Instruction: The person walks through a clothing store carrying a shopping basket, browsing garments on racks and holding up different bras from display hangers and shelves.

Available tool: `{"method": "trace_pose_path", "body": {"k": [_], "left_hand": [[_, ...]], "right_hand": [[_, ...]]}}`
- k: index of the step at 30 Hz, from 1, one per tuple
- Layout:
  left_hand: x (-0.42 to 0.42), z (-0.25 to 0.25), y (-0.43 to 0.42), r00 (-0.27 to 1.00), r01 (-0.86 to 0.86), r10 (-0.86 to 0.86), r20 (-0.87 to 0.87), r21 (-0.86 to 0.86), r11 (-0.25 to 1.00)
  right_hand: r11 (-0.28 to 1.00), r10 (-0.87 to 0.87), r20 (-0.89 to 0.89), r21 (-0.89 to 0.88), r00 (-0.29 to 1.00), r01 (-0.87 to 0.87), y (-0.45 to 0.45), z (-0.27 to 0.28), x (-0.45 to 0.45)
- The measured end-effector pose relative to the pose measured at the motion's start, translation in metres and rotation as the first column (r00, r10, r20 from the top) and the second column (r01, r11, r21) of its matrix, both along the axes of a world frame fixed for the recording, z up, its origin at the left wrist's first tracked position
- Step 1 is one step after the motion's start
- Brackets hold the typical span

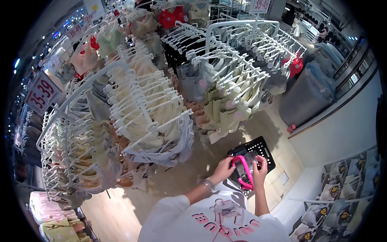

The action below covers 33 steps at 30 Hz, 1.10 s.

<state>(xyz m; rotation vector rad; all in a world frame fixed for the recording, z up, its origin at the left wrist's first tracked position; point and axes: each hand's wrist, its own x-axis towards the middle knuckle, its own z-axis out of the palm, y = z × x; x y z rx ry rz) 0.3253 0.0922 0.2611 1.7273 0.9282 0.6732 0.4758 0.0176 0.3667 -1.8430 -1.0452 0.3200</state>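
A black shopping basket [264, 152] with a perforated rim hangs in front of my body, its pink handle [246, 174] tilted across the opening. My left hand [223, 169] is closed at the upper left end of the handle, fingers against the pink plastic. Over the right side of the basket, my right hand [259, 166] has its fingers curled and pinched together; what they hold is too small to make out. Between my hands some grey and dark material shows inside the basket, its kind unclear.
White racks carry rows of bras on hangers [151, 109] at the left and more hanging underwear [229, 101] ahead. Packaged garments [332, 189] line the lower right. A large grey covered bundle [310, 94] stands by the white partition [338, 129]. Folded clothes [56, 218] lie at the lower left.
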Motion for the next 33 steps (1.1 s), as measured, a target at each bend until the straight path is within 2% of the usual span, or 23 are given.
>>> {"method": "trace_pose_path", "body": {"k": [1,2,4,5,6,8,10,11,12,14,15,17,18,20,24,30,33], "left_hand": [[0.011,0.036,-0.001,0.997,0.015,0.003,-0.073,0.25,0.968],[0.022,0.062,-0.001,0.989,0.052,0.021,-0.144,0.483,0.874],[0.044,0.068,0.004,0.951,0.305,-0.17,-0.259,0.695,0.651],[0.057,0.049,0.002,0.919,0.394,-0.206,-0.337,0.737,0.549],[0.064,0.029,-0.001,0.906,0.423,-0.232,-0.354,0.751,0.507],[0.074,-0.012,-0.013,0.763,0.613,-0.24,-0.6,0.556,0.561],[0.071,-0.025,-0.022,0.871,0.471,-0.181,-0.456,0.673,0.571],[0.07,-0.026,-0.025,0.914,0.391,-0.149,-0.378,0.721,0.572],[0.07,-0.025,-0.027,0.905,0.401,-0.124,-0.408,0.714,0.574],[0.069,-0.02,-0.033,0.878,0.425,-0.084,-0.47,0.687,0.589],[0.069,-0.02,-0.037,0.865,0.432,-0.038,-0.501,0.703,0.566],[0.065,-0.011,-0.047,0.851,0.423,-0.005,-0.525,0.68,0.6],[0.062,-0.008,-0.053,0.838,0.423,0.015,-0.546,0.666,0.614],[0.054,-0.014,-0.061,0.86,0.371,0.071,-0.506,0.714,0.594],[0.033,-0.014,-0.079,0.838,0.347,0.109,-0.535,0.676,0.65],[0.0,-0.016,-0.117,0.811,0.263,0.217,-0.543,0.67,0.694],[-0.023,-0.019,-0.139,0.798,0.249,0.234,-0.555,0.658,0.711]], "right_hand": [[0.998,-0.005,-0.105,0.059,0.995,0.011,-0.002,0.005,-0.003],[0.993,0.009,-0.137,0.12,0.99,0.008,-0.004,0.009,-0.002],[0.982,0.044,-0.115,0.187,0.992,-0.022,-0.009,0.052,-0.013],[0.978,0.07,-0.017,0.197,0.997,-0.065,-0.014,0.085,-0.02],[0.959,0.112,0.12,0.248,0.986,-0.139,-0.02,0.119,-0.026],[0.916,0.16,0.408,0.279,0.899,-0.289,-0.042,0.171,-0.028],[0.823,0.134,0.489,0.43,0.862,-0.372,-0.065,0.206,-0.023],[0.738,0.127,0.489,0.535,0.863,-0.412,-0.078,0.221,-0.022],[0.638,0.121,0.487,0.63,0.865,-0.443,-0.09,0.234,-0.021],[0.343,0.099,0.596,0.731,0.797,-0.589,-0.108,0.26,-0.015],[0.199,0.086,0.58,0.787,0.81,-0.584,-0.122,0.269,-0.019],[-0.009,0.131,0.64,0.765,0.757,-0.644,-0.148,0.302,-0.034],[-0.066,0.186,0.706,0.703,0.683,-0.708,-0.161,0.32,-0.04],[-0.119,0.208,0.689,0.722,0.694,-0.681,-0.185,0.333,-0.044],[-0.232,0.276,0.659,0.752,0.7,-0.617,-0.228,0.343,-0.043],[-0.327,0.317,0.597,0.798,0.737,-0.506,-0.282,0.338,-0.022],[-0.322,0.325,0.533,0.839,0.781,-0.439,-0.31,0.333,-0.012]]}}
